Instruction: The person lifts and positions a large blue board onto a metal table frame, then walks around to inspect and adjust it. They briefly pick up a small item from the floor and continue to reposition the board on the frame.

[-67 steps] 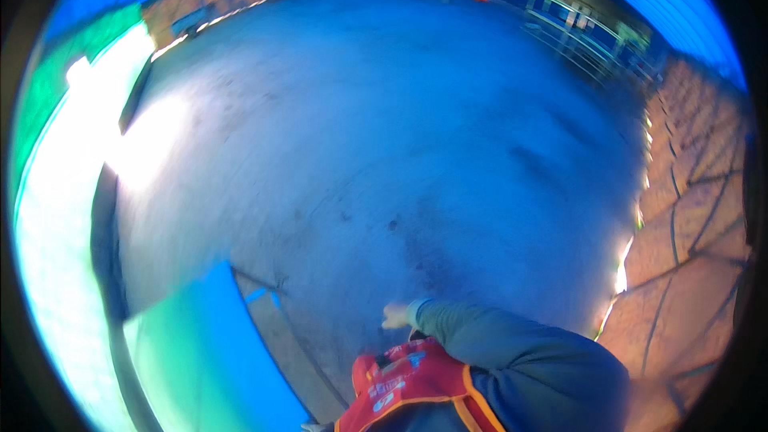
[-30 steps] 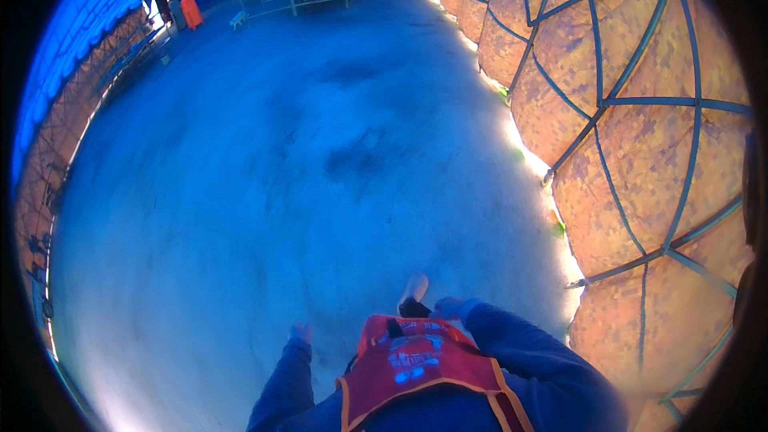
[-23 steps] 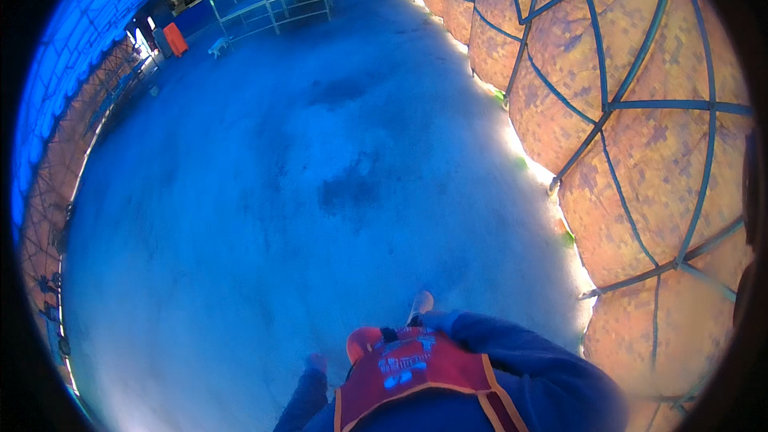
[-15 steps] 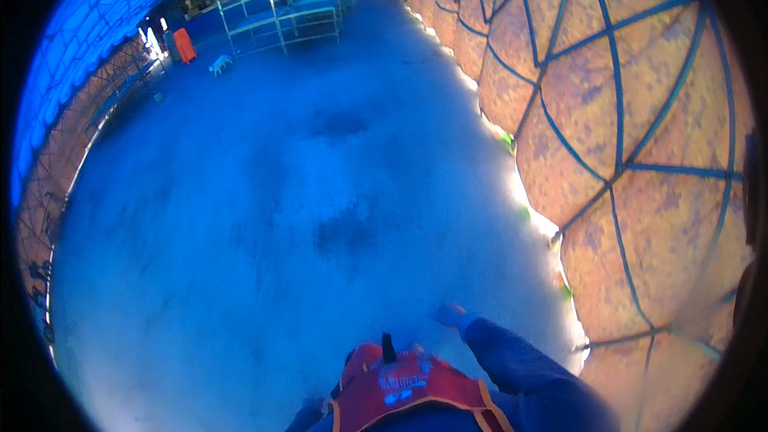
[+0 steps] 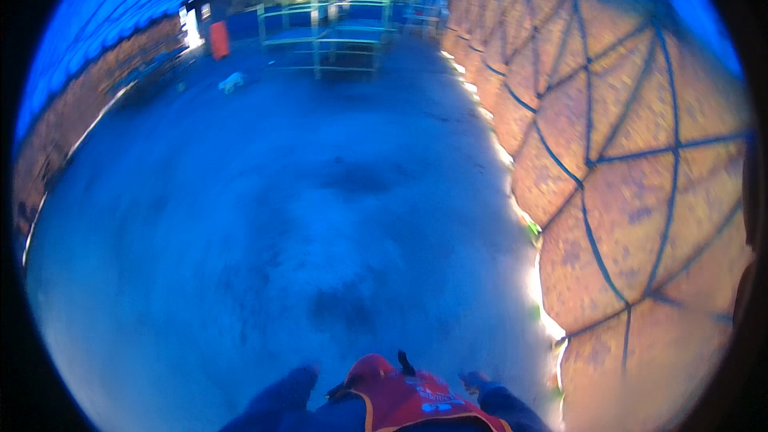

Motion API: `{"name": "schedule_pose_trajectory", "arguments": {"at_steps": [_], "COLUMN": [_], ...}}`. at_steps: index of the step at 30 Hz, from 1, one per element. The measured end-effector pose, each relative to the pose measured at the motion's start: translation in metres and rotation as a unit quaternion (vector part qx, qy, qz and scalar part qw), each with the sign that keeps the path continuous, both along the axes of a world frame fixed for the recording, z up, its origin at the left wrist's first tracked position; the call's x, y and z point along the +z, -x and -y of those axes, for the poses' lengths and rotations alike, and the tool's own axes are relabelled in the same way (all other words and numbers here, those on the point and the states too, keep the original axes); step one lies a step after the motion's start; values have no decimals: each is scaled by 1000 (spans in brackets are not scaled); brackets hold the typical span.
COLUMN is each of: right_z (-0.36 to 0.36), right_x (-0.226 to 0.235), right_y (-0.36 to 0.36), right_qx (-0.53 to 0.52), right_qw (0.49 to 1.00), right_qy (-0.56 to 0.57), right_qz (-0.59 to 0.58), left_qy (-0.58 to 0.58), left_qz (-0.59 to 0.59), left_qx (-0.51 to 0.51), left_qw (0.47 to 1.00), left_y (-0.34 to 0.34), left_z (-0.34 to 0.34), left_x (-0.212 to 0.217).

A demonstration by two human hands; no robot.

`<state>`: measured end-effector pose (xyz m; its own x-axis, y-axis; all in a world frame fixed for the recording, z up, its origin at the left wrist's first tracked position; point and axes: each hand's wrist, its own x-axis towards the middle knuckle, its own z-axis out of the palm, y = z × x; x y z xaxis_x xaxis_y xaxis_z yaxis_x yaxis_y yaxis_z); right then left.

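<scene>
The left hand is at seven o'clock, blurred and dark against the sleeve; I cannot tell whether its fingers are open or curled. The right hand is at five o'clock, held out from the body and also blurred; its grip cannot be told either. No object shows in either one. Between them, at six o'clock, is what they are nearest to: a red apron with orange edging and pale printing, worn on the body, with a black strap standing up from it. Both hands appear apart from it.

As for progress, I judge that no handling is under way: nothing is visibly picked up, opened or set down by the hands, so the view marks no finished step, and what is left cannot be read from it.

Farther out, bare floor takes up the middle, with a dark stain between six and seven o'clock. A camouflage-patterned wall covering, crossed by dark bars, fills the side from one to five o'clock, with light along its foot. A pale metal rack is between eleven and twelve, well away; a small white stool-like object is at ten, just below an upright orange-red panel. A ribbed blue roof arches over twelve.
</scene>
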<state>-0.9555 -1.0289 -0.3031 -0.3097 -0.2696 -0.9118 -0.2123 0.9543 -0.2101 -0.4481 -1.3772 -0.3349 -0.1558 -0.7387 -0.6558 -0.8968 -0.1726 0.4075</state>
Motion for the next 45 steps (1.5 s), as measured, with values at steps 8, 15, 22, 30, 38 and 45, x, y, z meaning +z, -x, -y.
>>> {"name": "schedule_pose_trajectory", "arguments": {"at_steps": [8,15,22,30,38,45], "right_z": [326,637,795,794,704,698], "right_x": [4,23,43,35,30,11], "right_y": [90,114,99,105,149,204], "right_qx": [290,565,737,841,912,969], "right_qw": [952,820,671,530,396,119], "right_qy": [57,3,-30,-65,7,-25], "right_qz": [74,97,71,89,103,215], "left_qy": [84,-70,-32,-97,-53,-12], "left_qz": [-103,43,78,-75,-112,-4], "left_qx": [98,564,901,873,902,961], "left_qw": [986,821,426,471,414,275], "left_y": [173,151,352,608,760,862], "left_z": [159,-6,-214,-131,-73,-90], "left_x": [18,22,66,-13,35,60]}}
